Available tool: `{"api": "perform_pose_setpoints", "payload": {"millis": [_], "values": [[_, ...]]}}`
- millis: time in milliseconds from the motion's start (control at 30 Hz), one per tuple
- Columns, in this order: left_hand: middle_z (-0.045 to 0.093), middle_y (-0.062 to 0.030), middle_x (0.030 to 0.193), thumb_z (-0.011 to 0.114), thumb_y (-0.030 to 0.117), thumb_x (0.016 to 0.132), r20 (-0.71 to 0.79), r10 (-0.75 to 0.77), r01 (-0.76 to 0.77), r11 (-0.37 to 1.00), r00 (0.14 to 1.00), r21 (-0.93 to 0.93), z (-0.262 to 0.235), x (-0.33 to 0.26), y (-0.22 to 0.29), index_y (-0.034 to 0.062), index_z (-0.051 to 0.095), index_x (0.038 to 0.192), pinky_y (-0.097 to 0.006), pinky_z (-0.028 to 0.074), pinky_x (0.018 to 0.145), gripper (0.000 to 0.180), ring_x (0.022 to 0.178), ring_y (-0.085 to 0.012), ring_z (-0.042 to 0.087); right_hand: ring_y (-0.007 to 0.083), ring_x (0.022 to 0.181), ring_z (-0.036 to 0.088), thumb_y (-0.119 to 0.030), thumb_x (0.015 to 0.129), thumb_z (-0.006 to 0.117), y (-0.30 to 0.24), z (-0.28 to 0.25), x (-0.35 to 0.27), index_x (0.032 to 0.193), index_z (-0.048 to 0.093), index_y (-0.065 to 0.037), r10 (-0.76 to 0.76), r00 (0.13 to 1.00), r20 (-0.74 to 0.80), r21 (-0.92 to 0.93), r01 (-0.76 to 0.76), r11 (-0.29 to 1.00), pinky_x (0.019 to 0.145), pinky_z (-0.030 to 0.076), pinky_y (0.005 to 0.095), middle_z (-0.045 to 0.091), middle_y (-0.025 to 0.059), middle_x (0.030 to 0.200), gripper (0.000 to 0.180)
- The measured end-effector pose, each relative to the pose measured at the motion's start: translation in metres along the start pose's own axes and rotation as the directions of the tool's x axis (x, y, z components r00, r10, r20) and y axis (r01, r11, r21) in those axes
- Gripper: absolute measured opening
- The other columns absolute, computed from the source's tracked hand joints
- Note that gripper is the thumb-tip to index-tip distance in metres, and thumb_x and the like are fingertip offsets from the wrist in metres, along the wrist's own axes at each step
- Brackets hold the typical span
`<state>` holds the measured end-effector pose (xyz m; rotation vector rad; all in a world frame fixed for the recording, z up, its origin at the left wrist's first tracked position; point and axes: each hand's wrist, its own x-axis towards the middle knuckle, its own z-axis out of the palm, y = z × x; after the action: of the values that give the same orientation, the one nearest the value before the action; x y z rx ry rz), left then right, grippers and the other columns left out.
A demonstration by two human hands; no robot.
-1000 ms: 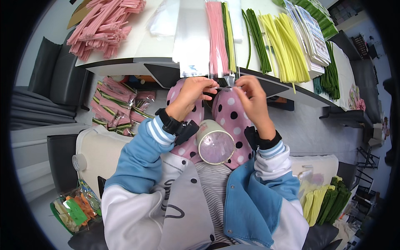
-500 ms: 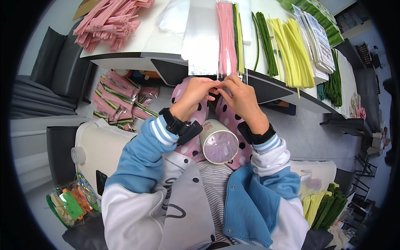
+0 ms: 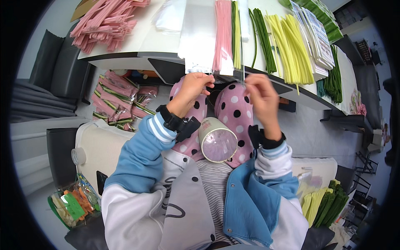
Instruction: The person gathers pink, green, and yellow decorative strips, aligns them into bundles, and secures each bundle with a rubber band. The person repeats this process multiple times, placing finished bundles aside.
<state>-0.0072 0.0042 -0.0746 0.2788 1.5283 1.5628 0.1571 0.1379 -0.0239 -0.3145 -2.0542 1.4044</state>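
- Clear plastic sleeve [image 3: 199, 37] lies flat at the near edge of the white tabletop [image 3: 141, 41], its lower end hanging slightly over the rim, just above the person's knees.
- The left hand [image 3: 189, 89] is raised to that lower edge, fingers pinched together at the sleeve's corner; whether they actually grip the film is hard to tell.
- The right hand [image 3: 260, 96] is held up apart from the left, thumb and forefinger closed on a thin dark stem [image 3: 242, 62] that runs up across the tabletop's edge.
- A bundle of pink stems [image 3: 221, 33] lies inside or on the sleeve's right side; I cannot tell which.
- Beside it lie dark green stems [image 3: 262, 37] and pale yellow stems [image 3: 291, 46], then printed packets [image 3: 314, 33] further right.
- A heap of pink stems [image 3: 104, 23] sits at the far left of the tabletop.
- A roll of clear tape [image 3: 217, 139] rests in the lap on pink dotted trousers [image 3: 235, 112].
- Judged by look, the sleeve is very light, limp and slippery, and creases easily; it is best pinched at the open corner.
- The stem seems light and bendable, best held near its end.
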Motion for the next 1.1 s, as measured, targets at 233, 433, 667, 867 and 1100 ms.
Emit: {"api": "perform_pose_setpoints", "payload": {"millis": [233, 433, 667, 867, 1100], "values": [[0.064, -0.0045, 0.078, 0.061, 0.017, 0.085, 0.002, 0.015, -0.015, 1.000, 1.000, -0.016, -0.002, 0.007, -0.006, 0.0009, 0.064, 0.084, -0.022, 0.047, 0.052, 0.017, 0.069, -0.0109, 0.061, 0.0166, 0.071, 0.061, 0.000, 0.092, 0.045, -0.068, -0.052, -0.071, 0.092, 0.049, 0.003, 0.117, 0.993, -0.016, 0.474, -0.095, 0.875, 0.059, 0.052, 0.0243, 0.057, 0.0131, 0.088, 0.006], [0.064, -0.0037, 0.079, 0.060, 0.019, 0.087, -0.009, 0.022, -0.022, 1.000, 1.000, 0.023, -0.003, 0.007, -0.007, 0.0007, 0.064, 0.084, -0.021, 0.047, 0.052, 0.018, 0.069, -0.0101, 0.061, 0.0133, 0.073, 0.060, -0.001, 0.089, 0.053, -0.067, -0.016, -0.108, 0.093, 0.052, 0.003, 0.447, 0.790, 0.419, 0.320, -0.589, 0.742, 0.059, 0.050, 0.0227, 0.059, 0.0118, 0.087, 0.006], [0.064, -0.0030, 0.079, 0.059, 0.021, 0.088, 0.036, 0.038, -0.042, 0.994, 0.999, 0.104, -0.005, 0.004, 0.001, 0.0018, 0.064, 0.083, -0.022, 0.046, 0.050, 0.021, 0.067, -0.0094, 0.060, 0.0123, 0.076, 0.053, -0.003, 0.071, 0.072, -0.035, -0.011, -0.113, 0.098, 0.065, -0.006, 0.158, 0.925, 0.346, -0.278, -0.060, 0.959, 0.061, 0.042, 0.0228, 0.056, 0.0072, 0.108, 0.028], [0.064, -0.0041, 0.075, 0.059, 0.022, 0.086, 0.096, 0.198, -0.219, 0.847, 0.976, 0.485, -0.023, -0.012, 0.026, -0.0009, 0.065, 0.086, -0.026, 0.045, 0.049, 0.023, 0.057, -0.0102, 0.058, 0.0138, 0.078, 0.053, -0.012, 0.064, 0.079, -0.055, -0.056, -0.098, 0.119, 0.058, -0.008, 0.275, 0.793, 0.543, -0.262, -0.151, 0.953, 0.061, 0.044, 0.0229, 0.043, 0.0111, 0.131, 0.059], [0.057, -0.0130, 0.109, 0.065, 0.002, 0.069, 0.456, 0.741, -0.578, -0.114, 0.492, 0.808, -0.025, -0.014, 0.038, 0.0072, 0.057, 0.107, -0.037, 0.049, 0.078, 0.040, 0.094, -0.0307, 0.058, 0.0138, 0.077, 0.060, -0.002, 0.069, 0.070, -0.005, -0.076, -0.052, 0.116, 0.058, -0.007, 0.184, 0.978, 0.096, -0.356, -0.139, 0.924, 0.060, 0.048, 0.0236, 0.054, 0.0080, 0.121, 0.049]]}}
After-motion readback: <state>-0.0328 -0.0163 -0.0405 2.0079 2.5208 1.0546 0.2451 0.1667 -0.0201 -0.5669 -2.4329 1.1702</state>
